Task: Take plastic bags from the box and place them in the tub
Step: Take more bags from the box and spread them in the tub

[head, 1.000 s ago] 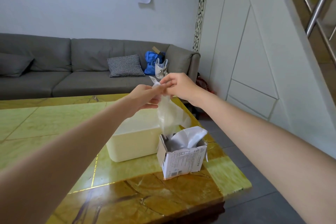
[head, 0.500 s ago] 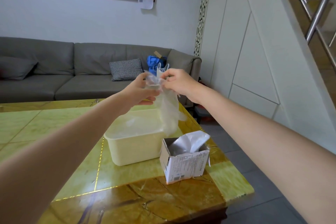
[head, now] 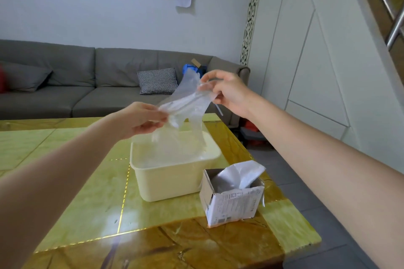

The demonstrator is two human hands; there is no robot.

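Note:
A clear plastic bag (head: 185, 102) is stretched between my two hands above the tub. My left hand (head: 140, 119) pinches its lower left end, and my right hand (head: 227, 91) pinches its upper right end, higher and farther back. The bag's loose part hangs down into the cream plastic tub (head: 170, 179), which stands on the table. To the right of the tub, near the table's front edge, stands a small torn-open cardboard box (head: 231, 205) with another bag (head: 244, 172) sticking out of its top.
The yellow-green and brown marble table (head: 87, 192) ends just right of the box, with grey floor (head: 317, 192) beyond. Behind the table stands a grey sofa (head: 87, 85) with a checked cushion (head: 157, 81). A white panelled wall (head: 317, 72) is at the right.
My hands have drawn apart, the left one lower and leftward, the right one rightward, stretching the bag out. The bag now hangs over the tub.

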